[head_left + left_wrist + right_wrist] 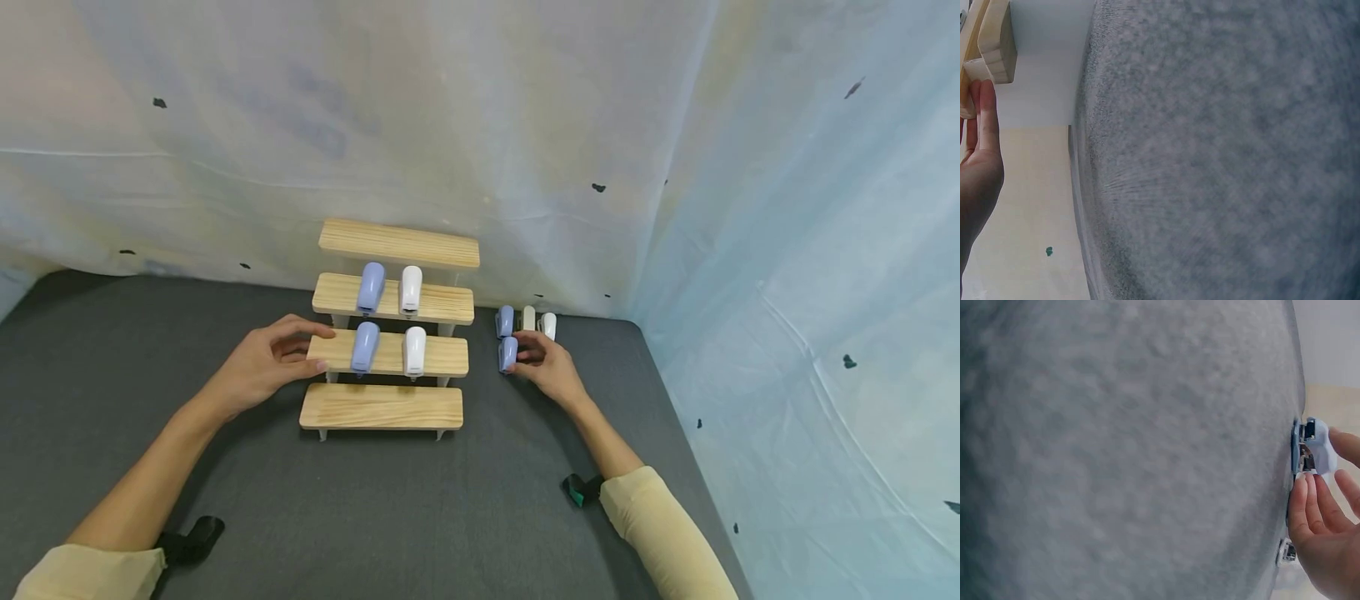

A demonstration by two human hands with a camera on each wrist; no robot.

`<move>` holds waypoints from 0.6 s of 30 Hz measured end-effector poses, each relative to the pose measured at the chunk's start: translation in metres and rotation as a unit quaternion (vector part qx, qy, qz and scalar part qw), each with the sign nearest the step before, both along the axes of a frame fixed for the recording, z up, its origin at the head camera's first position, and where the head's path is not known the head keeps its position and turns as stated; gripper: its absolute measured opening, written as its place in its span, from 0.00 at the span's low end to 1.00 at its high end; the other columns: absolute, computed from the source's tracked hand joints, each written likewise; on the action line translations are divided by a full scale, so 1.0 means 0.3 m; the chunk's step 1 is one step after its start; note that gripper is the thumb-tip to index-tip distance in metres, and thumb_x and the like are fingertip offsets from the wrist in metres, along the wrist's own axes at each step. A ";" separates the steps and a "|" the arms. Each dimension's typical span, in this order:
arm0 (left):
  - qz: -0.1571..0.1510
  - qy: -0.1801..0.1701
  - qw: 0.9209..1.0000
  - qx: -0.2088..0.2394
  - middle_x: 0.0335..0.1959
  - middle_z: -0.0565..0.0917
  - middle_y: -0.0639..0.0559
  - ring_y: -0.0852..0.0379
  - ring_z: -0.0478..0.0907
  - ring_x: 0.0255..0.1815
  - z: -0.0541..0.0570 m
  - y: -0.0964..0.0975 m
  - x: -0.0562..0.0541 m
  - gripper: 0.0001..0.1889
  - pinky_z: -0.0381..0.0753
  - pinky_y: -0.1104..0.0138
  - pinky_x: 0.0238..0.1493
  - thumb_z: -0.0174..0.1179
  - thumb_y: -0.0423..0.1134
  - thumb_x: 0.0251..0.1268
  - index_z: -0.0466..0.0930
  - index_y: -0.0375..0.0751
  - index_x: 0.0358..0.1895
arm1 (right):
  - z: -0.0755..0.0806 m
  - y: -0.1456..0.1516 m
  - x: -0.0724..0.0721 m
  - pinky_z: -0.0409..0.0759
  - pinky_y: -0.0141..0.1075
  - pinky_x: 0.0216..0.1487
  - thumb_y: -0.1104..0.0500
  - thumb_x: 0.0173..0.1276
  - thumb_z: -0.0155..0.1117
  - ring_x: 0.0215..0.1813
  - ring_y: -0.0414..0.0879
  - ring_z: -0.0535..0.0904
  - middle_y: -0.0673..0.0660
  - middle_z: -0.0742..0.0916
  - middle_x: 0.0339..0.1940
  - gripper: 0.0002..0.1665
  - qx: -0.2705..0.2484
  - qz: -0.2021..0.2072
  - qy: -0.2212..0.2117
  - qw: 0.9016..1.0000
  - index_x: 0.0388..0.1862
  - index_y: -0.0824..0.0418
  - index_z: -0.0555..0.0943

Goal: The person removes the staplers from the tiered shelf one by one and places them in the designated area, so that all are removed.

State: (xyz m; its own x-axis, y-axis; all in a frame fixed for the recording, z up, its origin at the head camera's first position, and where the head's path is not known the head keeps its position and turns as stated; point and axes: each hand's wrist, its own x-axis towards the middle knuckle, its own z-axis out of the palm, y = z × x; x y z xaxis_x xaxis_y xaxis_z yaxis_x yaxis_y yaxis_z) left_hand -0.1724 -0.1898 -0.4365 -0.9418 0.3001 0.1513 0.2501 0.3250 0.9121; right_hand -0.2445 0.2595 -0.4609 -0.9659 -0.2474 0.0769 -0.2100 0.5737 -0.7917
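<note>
My left hand [262, 362] grips the left end of a tier on a wooden stepped stand [382, 407], thumb at the front edge and forefinger at the back. In the left wrist view its fingers lie along the board's end. On that tier sit a lavender-blue stapler [365, 347] and a white stapler [414, 351]. The tier above holds another blue stapler [371, 287] and another white stapler [410, 289]. Right of the stand, my right hand [551, 367] pinches a small blue stapler [1324, 447] between thumb and fingers, low at the dark tabletop.
Behind the pinched stapler stand one more blue stapler [505, 321], a cream stapler [528, 318] and a white stapler [548, 325] in a row. Pale cloth [540, 150] hangs behind and to the right of the dark grey tabletop [420, 517].
</note>
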 end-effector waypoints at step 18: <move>-0.002 0.007 1.000 0.001 0.59 0.72 0.48 0.65 0.76 0.53 0.002 -0.001 -0.002 0.22 0.81 0.73 0.46 0.66 0.39 0.68 0.76 0.38 0.62 | 0.114 -0.032 0.002 0.80 0.49 0.56 0.69 0.64 0.71 0.59 0.65 0.77 0.66 0.82 0.59 0.27 -0.112 0.013 0.076 0.991 0.62 0.68 0.77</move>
State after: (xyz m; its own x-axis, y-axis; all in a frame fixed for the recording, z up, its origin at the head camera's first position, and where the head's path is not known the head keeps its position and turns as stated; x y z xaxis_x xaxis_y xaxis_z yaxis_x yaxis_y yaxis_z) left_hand -0.1731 -0.1900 -0.4359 -0.9386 0.3026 0.1658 0.2642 0.3216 0.9093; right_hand -0.2438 0.2499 -0.4267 -0.9326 -0.2322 0.2762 -0.3484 0.3804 -0.8567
